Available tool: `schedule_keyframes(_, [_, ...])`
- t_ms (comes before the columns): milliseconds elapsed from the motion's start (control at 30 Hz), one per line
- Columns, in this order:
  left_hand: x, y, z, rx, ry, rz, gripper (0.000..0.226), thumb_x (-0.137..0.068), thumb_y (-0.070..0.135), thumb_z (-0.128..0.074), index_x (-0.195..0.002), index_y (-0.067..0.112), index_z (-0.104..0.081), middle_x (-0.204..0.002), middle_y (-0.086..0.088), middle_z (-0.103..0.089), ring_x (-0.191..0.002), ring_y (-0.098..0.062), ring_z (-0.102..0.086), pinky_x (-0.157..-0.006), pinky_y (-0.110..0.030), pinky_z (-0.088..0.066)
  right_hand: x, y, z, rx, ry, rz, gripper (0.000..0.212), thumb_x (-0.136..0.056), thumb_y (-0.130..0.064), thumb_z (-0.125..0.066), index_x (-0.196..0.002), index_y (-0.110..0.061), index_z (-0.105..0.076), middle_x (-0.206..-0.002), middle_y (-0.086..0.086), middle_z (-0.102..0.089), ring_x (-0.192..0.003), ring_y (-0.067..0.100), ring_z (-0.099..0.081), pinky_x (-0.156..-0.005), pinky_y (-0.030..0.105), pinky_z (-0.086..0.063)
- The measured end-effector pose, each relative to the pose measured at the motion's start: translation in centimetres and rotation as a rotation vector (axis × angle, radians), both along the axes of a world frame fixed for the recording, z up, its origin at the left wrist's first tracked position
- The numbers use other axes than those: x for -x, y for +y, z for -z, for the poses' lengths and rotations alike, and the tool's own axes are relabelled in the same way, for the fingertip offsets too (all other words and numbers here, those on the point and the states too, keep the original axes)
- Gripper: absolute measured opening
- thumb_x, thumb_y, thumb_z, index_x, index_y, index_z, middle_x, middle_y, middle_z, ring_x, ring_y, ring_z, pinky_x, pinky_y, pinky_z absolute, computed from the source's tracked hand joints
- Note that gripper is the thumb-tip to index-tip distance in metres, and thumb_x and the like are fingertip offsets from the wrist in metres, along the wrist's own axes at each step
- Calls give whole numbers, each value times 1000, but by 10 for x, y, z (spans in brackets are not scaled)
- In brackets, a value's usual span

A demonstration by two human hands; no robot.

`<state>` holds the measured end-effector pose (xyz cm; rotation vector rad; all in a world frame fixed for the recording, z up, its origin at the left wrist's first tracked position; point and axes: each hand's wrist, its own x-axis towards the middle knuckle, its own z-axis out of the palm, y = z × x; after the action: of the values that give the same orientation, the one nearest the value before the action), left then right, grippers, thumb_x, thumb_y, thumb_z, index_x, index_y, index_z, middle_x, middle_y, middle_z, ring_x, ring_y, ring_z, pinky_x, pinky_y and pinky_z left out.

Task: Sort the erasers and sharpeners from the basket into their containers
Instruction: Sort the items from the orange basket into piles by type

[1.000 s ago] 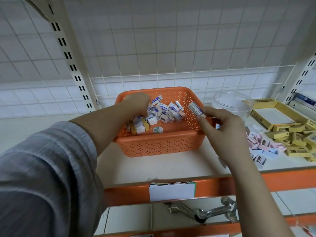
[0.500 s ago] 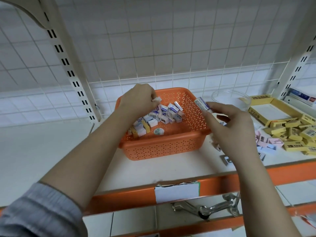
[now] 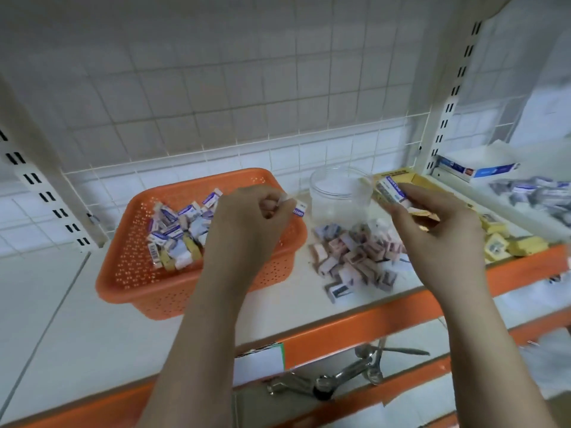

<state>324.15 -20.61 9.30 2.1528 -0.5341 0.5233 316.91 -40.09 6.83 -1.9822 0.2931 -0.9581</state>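
Your left hand (image 3: 247,223) hovers over the right side of the orange basket (image 3: 191,291), its fingers curled into a tight grip that pinches a small wrapped eraser (image 3: 299,209) at the fingertips; the piece sits clear of the rim, apparently so it can travel toward the containers on the right. Your right hand (image 3: 432,239) is raised beside the clear jar (image 3: 336,193), its grip pinching another eraser (image 3: 393,190) between thumb and forefinger, label side up, probably held high to clear the loose pieces below it.

The basket stands on the shelf (image 3: 61,319) and holds a loose heap of wrapped erasers (image 3: 176,233) gathered toward its back and middle; a few yellow pieces lie among them, too blurred to identify. The jar stands upright, without a lid, just right of the basket; whether anything lies inside cannot be told. In front of the jar, a pile of pink sharpeners (image 3: 352,257) lies on the shelf itself, not in any container. Farther right, a yellow box (image 3: 417,179) is partly hidden behind your right hand, with yellow pieces (image 3: 509,242) scattered near it.

Judged from the heap remaining, sorting is well short of finished.
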Motion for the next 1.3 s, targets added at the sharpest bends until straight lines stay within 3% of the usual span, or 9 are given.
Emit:
schedule_keyframes(133, [19,-70,5,7,15,29,4,-84,25,-67,-81,28,-68,-73,17,-63,-67,2,-60,-65,-18,-49,13,-82,7,45,15,47,29,-86,-20,-64,-115,-23,-65,-105,-4,-61,-102,19,-61,-89,37,-50])
schedule_keyframes(233, [40,-128,11,21,92,31,18,-84,29,-65,-72,41,-60,-70,22,-63,-68,4,-60,-61,-17,-49,26,-160,9,102,72,87,28,-87,-14,-63,-114,-19,-67,-103,-3,-62,-97,17,-60,-75,15,-41])
schedule_keyframes(367, [65,-207,15,47,212,67,11,-85,32,-64,-76,37,-68,-67,25,-62,-65,8,-60,-58,-9,-46,35,-267,5,194,208,152,25,-86,-9,-60,-109,-12,-69,-100,1,-65,-88,15,-57,-66,13,-31])
schedule_keyframes(467, [74,-250,16,-3,236,86,20,-85,33,-64,-69,22,-68,-67,2,-67,-70,-9,-62,-63,-20,-48,24,-329,6,255,295,158,23,-85,-2,-58,-103,-8,-71,-95,11,-70,-86,24,-62,-62,16,-29])
schedule_keyframes(567, [78,-280,14,-22,251,108,20,-85,33,-64,-65,35,-62,-75,-6,-68,-71,-16,-61,-70,-31,-50,13,-371,15,261,448,183,23,-84,-4,-58,-103,-6,-71,-98,18,-70,-93,32,-63,-60,20,-26])
schedule_keyframes(833, [64,-335,15,-64,257,130,29,-85,25,-64,-64,45,-59,-58,25,-60,-59,0,-56,-51,-9,-41,4,-403,40,230,578,173,28,-88,-24,-63,-109,-7,-69,-107,13,-69,-102,29,-61,-75,25,-38])
schedule_keyframes(1000, [34,-381,21,-65,273,190,14,-86,22,-60,-85,15,-71,-72,-7,-69,-57,-13,-53,-53,-14,-40,28,-393,27,203,448,201,28,-89,-20,-59,-113,-8,-67,-115,8,-67,-108,22,-60,-76,16,-33])
schedule_keyframes(1167, [7,-439,34,-3,323,332,24,-85,14,-63,-108,14,-70,-85,4,-68,-76,-8,-59,-69,-13,-47,68,-375,28,101,338,223,23,-90,-22,-60,-107,-10,-70,-108,2,-70,-99,18,-61,-68,13,-31])
schedule_keyframes(1300, [-6,-466,48,-75,337,378,29,-85,10,-61,-113,13,-67,-97,-5,-70,-86,-13,-63,-74,-11,-44,83,-371,37,37,362,204,22,-90,-25,-60,-107,-14,-70,-109,-1,-69,-98,18,-63,-77,19,-39])
